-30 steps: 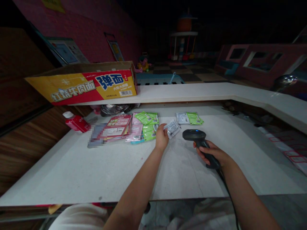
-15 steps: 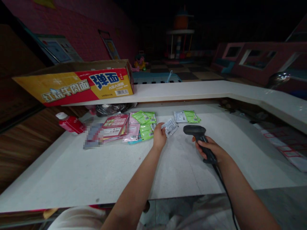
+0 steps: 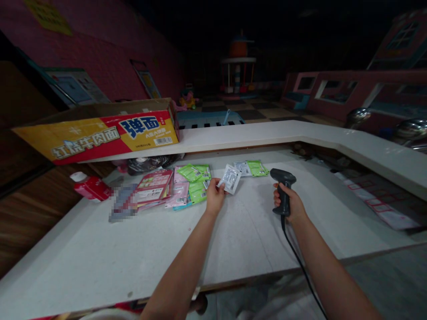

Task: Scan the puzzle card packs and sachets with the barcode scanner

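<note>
Between the thumb and fingers of my left hand is a small silver-white sachet, its printed side tilted up toward me. My right hand is wrapped round the handle of a black barcode scanner, whose cable hangs down past the counter edge. Just behind the held sachet lie a white packet and a green packet. Left of my left hand, green sachets overlap pink packets and red flat packs.
A red bottle with a white cap lies at the left, beside a pixelated item. An open noodle carton stands on the raised ledge. Papers with red boxes lie under the ledge at right.
The sachet in my left hand has been turned to face me more squarely. My right hand has swung the scanner more upright, its head now pointing further right. The camera view has shifted.
</note>
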The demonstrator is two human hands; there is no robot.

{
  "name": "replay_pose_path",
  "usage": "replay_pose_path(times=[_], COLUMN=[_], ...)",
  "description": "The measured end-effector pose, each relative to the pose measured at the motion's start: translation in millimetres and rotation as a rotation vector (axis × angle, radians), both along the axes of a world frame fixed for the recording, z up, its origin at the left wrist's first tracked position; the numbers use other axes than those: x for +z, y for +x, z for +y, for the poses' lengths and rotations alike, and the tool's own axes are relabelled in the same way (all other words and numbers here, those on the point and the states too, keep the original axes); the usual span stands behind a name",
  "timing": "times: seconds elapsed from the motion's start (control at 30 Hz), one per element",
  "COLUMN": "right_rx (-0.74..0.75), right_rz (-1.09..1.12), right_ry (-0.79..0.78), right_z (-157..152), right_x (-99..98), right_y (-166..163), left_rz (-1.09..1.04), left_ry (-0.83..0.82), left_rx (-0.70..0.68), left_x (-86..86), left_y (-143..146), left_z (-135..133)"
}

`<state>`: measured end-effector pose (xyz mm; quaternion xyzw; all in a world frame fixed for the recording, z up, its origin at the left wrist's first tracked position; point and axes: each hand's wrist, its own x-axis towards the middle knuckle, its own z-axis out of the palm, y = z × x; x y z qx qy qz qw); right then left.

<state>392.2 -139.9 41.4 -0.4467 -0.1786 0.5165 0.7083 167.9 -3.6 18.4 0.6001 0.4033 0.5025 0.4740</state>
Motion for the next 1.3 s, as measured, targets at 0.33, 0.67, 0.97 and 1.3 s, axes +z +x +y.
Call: replay_pose_path(times=[0.33, 0.67, 0.97, 1.3], right_rx=[-0.114, -0.147, -0.152, -0.122], right_rz=[0.081, 0.176, 0.225, 0.200], right_ry=[0.039, 0.026, 0.026, 0.001], right_z=[4, 7, 7, 4], right_x=[-2.0, 4.4, 10.4, 5.8], right_y=[5, 3, 1, 0], left_rz=[-0.246, -0.190, 0.300, 0.524], left_ry=[-0.400, -0.450, -0.241, -0.148], left_rx=[-0.079, 0.095, 0.059, 0.011], left_x=[23.5, 20.3, 5.2, 20.4], left_y=[66, 154, 139, 103], left_z=[9, 36, 36, 26])
